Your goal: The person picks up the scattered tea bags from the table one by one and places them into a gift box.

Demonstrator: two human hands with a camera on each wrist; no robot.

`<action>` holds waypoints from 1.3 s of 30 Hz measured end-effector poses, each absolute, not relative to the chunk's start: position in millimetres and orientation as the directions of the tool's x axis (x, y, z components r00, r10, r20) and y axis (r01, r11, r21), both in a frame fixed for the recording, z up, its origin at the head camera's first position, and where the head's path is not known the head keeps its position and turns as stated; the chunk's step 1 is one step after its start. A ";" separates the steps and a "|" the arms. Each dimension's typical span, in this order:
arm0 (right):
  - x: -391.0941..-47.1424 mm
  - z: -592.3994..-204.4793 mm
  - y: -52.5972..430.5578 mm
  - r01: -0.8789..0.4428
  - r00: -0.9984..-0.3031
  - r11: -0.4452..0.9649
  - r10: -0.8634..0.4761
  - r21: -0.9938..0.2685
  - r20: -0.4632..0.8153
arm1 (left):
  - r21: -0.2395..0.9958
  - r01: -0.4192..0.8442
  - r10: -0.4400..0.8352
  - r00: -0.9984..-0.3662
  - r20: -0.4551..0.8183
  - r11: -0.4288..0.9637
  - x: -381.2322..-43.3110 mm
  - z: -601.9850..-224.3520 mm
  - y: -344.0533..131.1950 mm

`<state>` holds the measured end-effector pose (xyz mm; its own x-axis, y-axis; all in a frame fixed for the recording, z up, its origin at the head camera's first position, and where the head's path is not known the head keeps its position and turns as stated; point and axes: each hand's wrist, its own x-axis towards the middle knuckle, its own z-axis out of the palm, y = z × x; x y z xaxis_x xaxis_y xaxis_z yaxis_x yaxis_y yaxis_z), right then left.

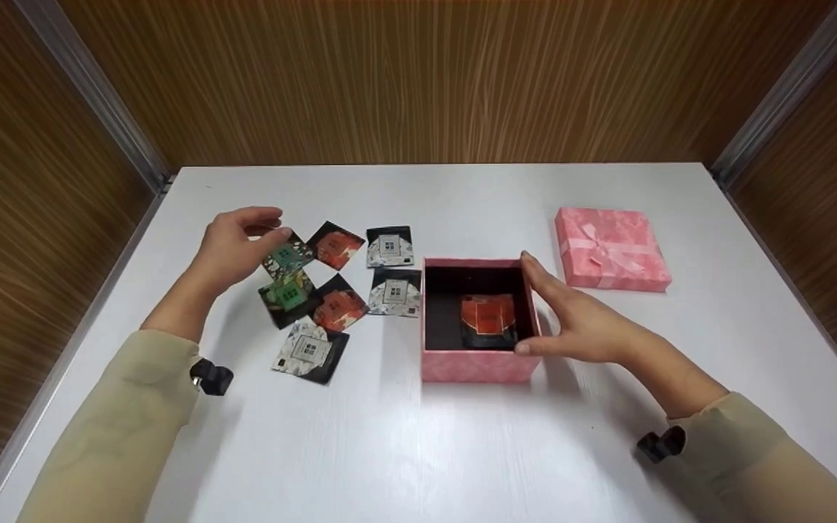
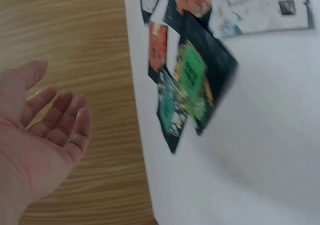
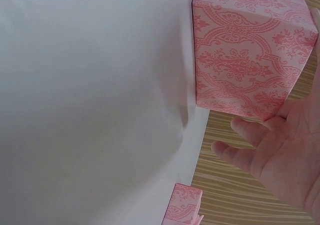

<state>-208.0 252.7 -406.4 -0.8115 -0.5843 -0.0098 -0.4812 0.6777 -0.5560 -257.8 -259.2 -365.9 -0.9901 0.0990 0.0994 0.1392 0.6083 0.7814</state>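
Observation:
In the head view my left hand [image 1: 233,243] hovers over the table's left side, nearest a teal-and-black patterned sachet [image 1: 289,254]. The left wrist view shows its fingers loosely bent, with nothing in them. Just in front of that sachet lies a green-and-black sachet [image 1: 290,296]. My right hand [image 1: 585,323] holds the pink gift box [image 1: 480,367] at its right side, thumb at the front corner and index finger at the back corner. The box stands lidless, dark inside, with a red-and-black sachet [image 1: 489,319] in it. The patterned outer wall [image 3: 240,65] fills the upper right wrist view.
Between hand and box lie two red sachets [image 1: 336,245] and two white-and-black sachets [image 1: 389,247]. Another white sachet [image 1: 309,351] is nearer the front. The pink lid [image 1: 611,250] with a ribbon bow rests at the back right. Wood-grain panels [image 1: 418,80] enclose the white table [image 1: 418,450].

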 end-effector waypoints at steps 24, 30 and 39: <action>-206.0 -405.7 253.2 -0.473 -0.816 0.679 -0.578 -0.562 -0.011 | 0.830 -0.125 -0.047 -0.992 -0.119 0.544 -282.6 -442.1 -303.5; -206.2 -406.7 252.4 -0.481 -0.814 0.678 -0.581 -0.556 -0.005 | 0.815 -0.127 -0.058 -0.992 -0.113 0.566 -283.8 -450.3 -305.2; -205.9 -405.5 252.5 -0.479 -0.816 0.681 -0.578 -0.555 -0.005 | 0.776 -0.065 -0.005 -0.997 -0.079 0.627 -288.7 -456.4 -300.5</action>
<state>-205.9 252.5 -405.5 -0.8159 -0.5782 -0.0054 -0.4787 0.6806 -0.5546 -288.7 -300.5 -456.4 -0.9969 -0.0055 -0.0790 -0.0650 0.6275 0.7759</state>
